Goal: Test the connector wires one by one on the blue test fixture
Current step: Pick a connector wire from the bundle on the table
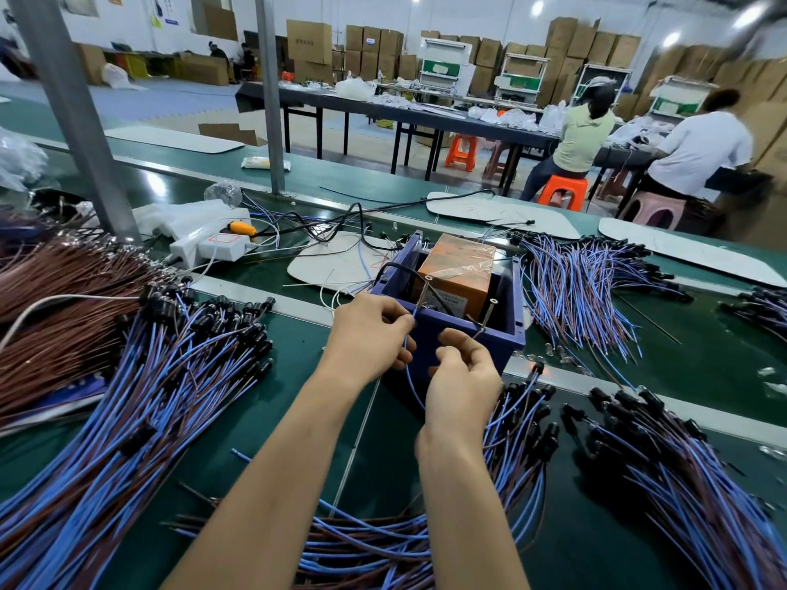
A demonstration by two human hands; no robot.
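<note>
the blue test fixture (506, 330) sits on the green belt (298, 355) between heaps of connector wires (170, 376); it's an open-topped blue box with an orange block (460, 270) wrapped in clear tape inside, and thin springs (423, 293) standing by its near rim; the left hand (366, 334) pinches a single blue wire (409, 372) at the box's near left corner; the right hand (462, 376) is curled just before the near wall, the wire running down behind it; can't tell whether it grips it.

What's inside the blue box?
Inside the blue test fixture: an orange block wrapped in clear film, a black cable and two thin springs. Its walls and the block hide the bottom.
</note>
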